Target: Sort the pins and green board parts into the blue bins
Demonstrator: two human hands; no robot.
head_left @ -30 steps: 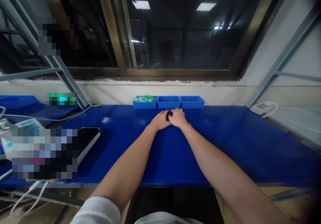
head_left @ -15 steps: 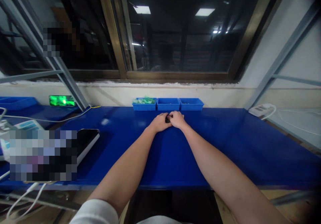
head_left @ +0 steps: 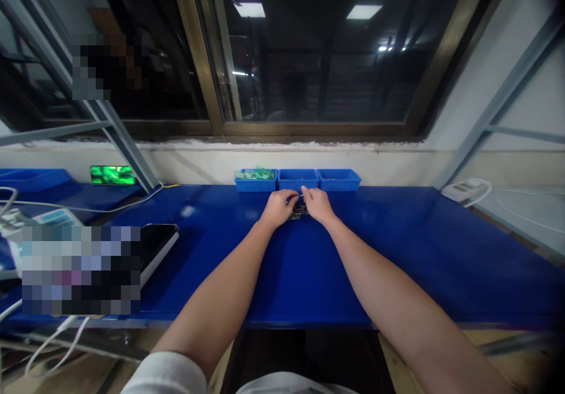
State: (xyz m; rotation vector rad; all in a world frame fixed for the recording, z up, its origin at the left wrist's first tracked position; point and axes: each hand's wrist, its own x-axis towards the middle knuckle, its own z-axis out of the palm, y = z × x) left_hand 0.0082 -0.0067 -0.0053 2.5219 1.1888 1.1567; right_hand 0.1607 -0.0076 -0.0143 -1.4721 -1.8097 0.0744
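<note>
On the blue table, a small pile of thin dark and silvery metal pieces (head_left: 298,212), like pins or screws, lies between my two hands. My left hand (head_left: 279,207) is on the pile's left side, its fingers curled and pinched together; whatever they hold is too small to make out. My right hand (head_left: 319,204) is closed on the other side. A thin bright metal piece (head_left: 302,194) shows at its fingertips, in the narrow gap between the hands. The exact kind of the pieces is not clear.
Behind my hands stand three blue bins: a left one (head_left: 256,183) with green-white packets, a middle one (head_left: 298,186) and a right one (head_left: 339,186) with small bits. A dark-topped device (head_left: 161,238) sits at left; a white power strip (head_left: 462,189) at right.
My hands have moved slightly apart, the fingers drawing back off the pile. More of the metal pieces now show between them, and a thin bright piece appears at the fingertips.
</note>
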